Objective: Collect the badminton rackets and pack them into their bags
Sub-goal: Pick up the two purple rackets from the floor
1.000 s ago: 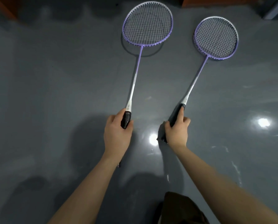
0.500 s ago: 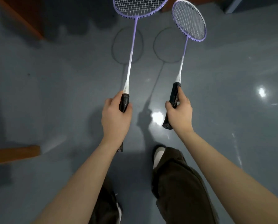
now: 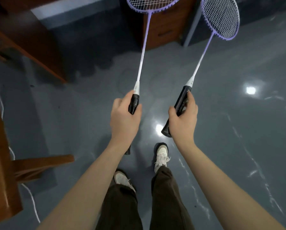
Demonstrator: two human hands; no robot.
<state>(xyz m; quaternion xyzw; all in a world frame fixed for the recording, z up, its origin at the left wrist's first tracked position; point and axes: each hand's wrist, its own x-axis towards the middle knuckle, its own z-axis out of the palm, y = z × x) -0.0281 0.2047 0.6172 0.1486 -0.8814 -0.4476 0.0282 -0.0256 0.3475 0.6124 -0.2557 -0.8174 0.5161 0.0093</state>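
Two rackets were held clear of the grey floor [image 3: 238,130], one in each hand. The left hand [image 3: 124,118] was wrapped round the black handle of the left racket [image 3: 143,52], and the right hand [image 3: 183,118] round that of the right racket [image 3: 203,53]. Each long axis was carried up and away from its grip, heads far from the body and side by side, apart. No bag was seen, so neither hand could be judged nearer to one. Compared with a second earlier, when both rackets were lying on the floor, they had been lifted, and wooden furniture [image 3: 162,29] had come into view.
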